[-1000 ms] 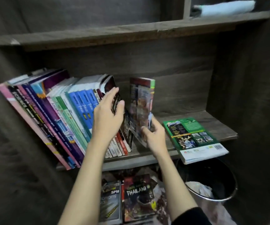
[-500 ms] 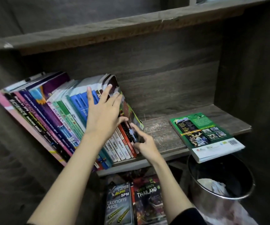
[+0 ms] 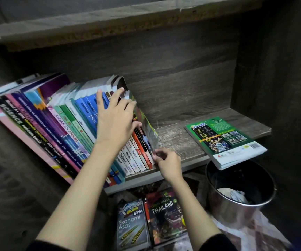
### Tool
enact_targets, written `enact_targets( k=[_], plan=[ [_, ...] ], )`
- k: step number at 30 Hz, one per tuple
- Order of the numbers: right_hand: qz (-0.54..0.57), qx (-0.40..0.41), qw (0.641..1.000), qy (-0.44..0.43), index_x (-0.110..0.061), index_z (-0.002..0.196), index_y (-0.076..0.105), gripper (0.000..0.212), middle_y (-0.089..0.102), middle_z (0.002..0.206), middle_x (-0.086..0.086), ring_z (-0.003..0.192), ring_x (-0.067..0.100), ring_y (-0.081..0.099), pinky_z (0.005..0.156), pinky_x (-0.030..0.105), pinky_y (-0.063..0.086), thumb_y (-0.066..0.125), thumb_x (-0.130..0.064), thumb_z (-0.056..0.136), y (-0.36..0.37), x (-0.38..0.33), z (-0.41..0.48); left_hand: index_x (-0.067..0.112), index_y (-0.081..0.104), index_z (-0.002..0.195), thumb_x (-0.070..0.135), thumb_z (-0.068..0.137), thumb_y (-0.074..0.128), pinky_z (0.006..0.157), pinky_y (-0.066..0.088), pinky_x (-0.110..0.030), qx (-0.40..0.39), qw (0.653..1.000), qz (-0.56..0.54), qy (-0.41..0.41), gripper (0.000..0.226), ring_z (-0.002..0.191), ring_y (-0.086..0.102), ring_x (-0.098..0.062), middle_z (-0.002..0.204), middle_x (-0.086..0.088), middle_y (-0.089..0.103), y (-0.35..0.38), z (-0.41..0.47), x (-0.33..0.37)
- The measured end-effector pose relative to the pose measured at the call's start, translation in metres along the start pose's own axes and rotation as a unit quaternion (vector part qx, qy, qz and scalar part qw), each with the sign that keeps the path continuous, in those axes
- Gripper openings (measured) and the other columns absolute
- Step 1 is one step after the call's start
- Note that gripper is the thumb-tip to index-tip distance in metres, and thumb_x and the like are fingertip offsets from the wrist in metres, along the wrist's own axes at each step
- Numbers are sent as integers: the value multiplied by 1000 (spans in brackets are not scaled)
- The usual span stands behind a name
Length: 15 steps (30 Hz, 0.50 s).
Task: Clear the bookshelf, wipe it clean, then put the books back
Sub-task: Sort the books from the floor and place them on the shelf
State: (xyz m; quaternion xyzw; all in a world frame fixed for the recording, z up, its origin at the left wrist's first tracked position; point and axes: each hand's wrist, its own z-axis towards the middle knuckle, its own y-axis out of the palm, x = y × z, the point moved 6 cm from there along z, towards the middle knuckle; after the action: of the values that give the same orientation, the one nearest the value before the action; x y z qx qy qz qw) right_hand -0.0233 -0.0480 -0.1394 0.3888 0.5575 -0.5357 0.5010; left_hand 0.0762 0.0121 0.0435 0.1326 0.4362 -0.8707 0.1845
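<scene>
Books (image 3: 55, 127) fill the left half of a dark wooden shelf (image 3: 178, 140), standing in a row that leans to the left, spines outward. The left hand (image 3: 115, 120) lies flat on the spines near the row's right end, fingers straight and spread, pressing without grasping. At the very end of the row leans a thin colourful book (image 3: 146, 127); the right hand (image 3: 167, 163) pinches its lower front corner with curled fingertips. Further right a green book (image 3: 224, 140) lies flat on the shelf, overhanging the front edge. Below are a metal bin (image 3: 236, 211) and two floor books, titled Ekonomi Asas (image 3: 132, 225) and Thailand (image 3: 166, 216)
</scene>
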Motion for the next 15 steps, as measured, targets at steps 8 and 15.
enact_targets(
  k=[8, 15],
  plan=[
    [-196, -64, 977, -52, -15, 115, 66, 25, 69, 108, 9, 102, 24, 62, 85, 28, 47, 60, -24, 93, -6, -7, 9, 17, 53, 133, 51, 82, 64, 112, -4, -55, 11, 1000, 7, -13, 62, 141, 26, -24, 133, -4, 56, 1, 1, 1],
    [-293, -113, 943, -114, -11, 115, 63, 25, 68, 104, 16, 101, 32, 62, 83, 37, 50, 55, -25, 96, -4, -19, 25, 11, 66, 115, 41, 78, 71, 111, 1, -57, 21, 999, 25, -39, 47, 131, 41, -29, 114, -8, 66, 6, 5, 1]
  ],
)
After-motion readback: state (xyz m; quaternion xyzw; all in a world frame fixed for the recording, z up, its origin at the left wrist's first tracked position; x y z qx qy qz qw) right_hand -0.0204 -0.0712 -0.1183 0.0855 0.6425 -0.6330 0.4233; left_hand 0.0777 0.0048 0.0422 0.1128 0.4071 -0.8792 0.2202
